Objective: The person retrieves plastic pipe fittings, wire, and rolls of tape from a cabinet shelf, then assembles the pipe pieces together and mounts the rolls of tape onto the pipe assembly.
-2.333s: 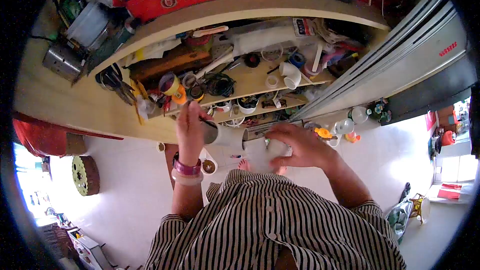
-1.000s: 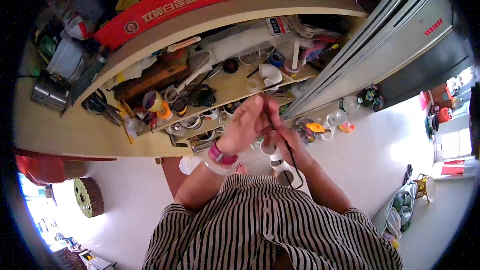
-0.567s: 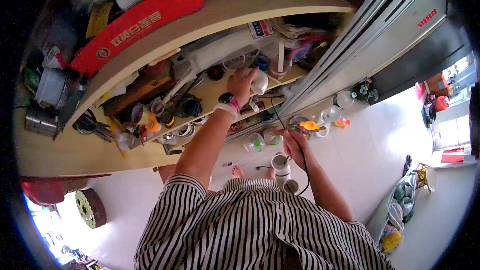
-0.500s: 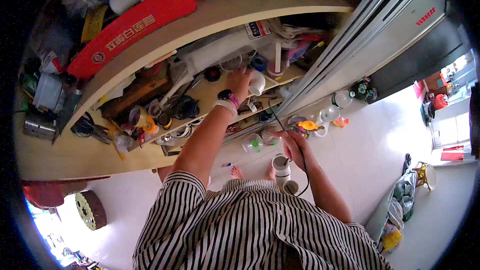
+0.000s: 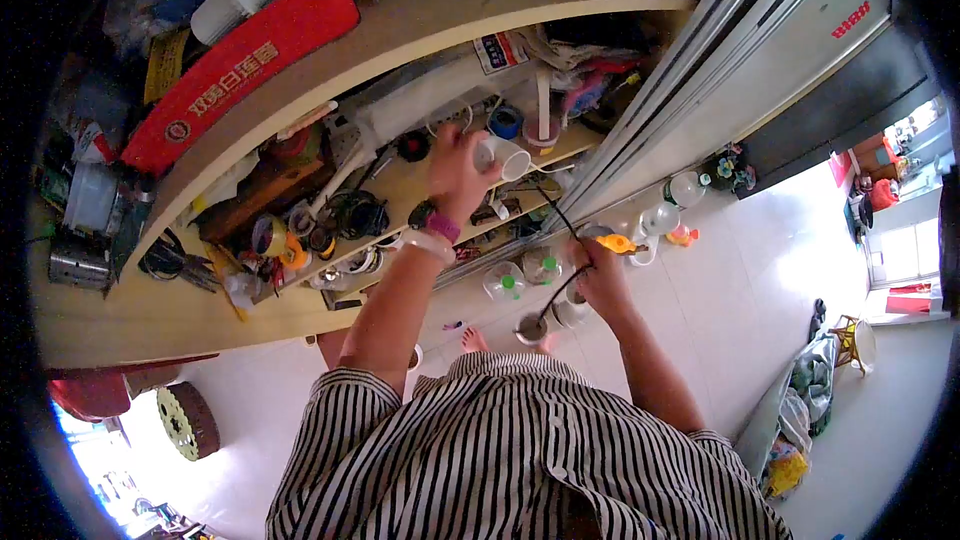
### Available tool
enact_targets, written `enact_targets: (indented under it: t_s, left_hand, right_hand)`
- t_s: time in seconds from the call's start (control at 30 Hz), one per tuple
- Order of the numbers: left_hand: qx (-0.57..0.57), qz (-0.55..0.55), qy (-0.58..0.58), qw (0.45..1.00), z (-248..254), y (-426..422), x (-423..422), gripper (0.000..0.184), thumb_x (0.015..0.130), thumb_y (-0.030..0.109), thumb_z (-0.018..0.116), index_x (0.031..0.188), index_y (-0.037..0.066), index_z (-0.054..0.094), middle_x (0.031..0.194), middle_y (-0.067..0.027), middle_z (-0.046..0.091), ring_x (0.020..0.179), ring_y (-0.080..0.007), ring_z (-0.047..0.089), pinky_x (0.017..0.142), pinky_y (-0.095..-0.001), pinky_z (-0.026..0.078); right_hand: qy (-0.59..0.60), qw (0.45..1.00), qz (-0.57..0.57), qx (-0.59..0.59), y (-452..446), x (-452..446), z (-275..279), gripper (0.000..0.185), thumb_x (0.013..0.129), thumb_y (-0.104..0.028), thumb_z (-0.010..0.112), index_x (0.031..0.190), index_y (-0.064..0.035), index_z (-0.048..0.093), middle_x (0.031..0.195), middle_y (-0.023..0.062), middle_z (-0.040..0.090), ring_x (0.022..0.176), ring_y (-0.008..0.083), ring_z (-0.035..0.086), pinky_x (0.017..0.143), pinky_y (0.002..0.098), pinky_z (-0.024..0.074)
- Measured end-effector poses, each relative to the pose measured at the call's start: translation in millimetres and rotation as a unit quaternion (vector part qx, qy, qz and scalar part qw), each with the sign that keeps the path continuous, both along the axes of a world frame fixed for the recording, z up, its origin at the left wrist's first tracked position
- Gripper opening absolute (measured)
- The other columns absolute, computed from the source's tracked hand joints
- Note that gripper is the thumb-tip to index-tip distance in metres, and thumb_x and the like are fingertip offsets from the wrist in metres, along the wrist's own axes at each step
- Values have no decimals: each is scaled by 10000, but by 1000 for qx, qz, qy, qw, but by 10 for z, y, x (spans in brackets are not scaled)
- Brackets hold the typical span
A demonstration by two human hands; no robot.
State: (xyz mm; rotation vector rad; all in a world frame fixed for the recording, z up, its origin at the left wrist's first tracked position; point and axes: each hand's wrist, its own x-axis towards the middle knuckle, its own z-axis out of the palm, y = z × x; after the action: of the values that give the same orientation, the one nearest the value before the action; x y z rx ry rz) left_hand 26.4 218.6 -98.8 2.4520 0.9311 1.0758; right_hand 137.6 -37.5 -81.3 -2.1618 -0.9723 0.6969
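Freshly turned, the white fitting [image 5: 508, 156] my left hand [image 5: 460, 172] grips opens rightward, toward the cable [image 5: 564, 217] my right hand [image 5: 603, 282] clasps.

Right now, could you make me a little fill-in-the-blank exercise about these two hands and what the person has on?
1. The left hand holds a pipe piece coloured ____.
2. The right hand has its grip on a cord coloured ____.
3. The shirt has a pattern of dark and light ____.
4. The pink wristband is worn on the person's ____ arm.

Missing words: white; black; stripes; left.
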Motion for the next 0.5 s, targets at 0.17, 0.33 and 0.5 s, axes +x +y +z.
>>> enact_targets:
  t_s: [0.17,0.33,0.5]
  left_hand:
    - [-6,24,-32,999,310,-475,-205,488,623,184,814,1073,137,631,982,-125,514,957,-319,525,826,-438,458]
    - [-1,63,6,998,470,-681,-384,463,650,210,802,1075,130,638,997,-133,534,959,-325,539,795,-440,485]
    - [22,99,-37,994,437,-600,-565,461,658,243,805,1070,123,640,962,-134,549,940,-341,542,787,-447,488]
  right_hand:
    - [-125,992,12,-29,166,-29,84,299,953,-322,511,975,-47,626,853,232,658,813,448,628,685,534,477]
    - [-185,980,32,-61,219,-68,109,256,924,-299,536,954,-60,626,847,213,666,798,428,641,691,538,485]
    - [-202,978,42,-37,132,-106,204,193,865,-243,573,926,-66,622,829,212,663,780,418,646,690,524,497]
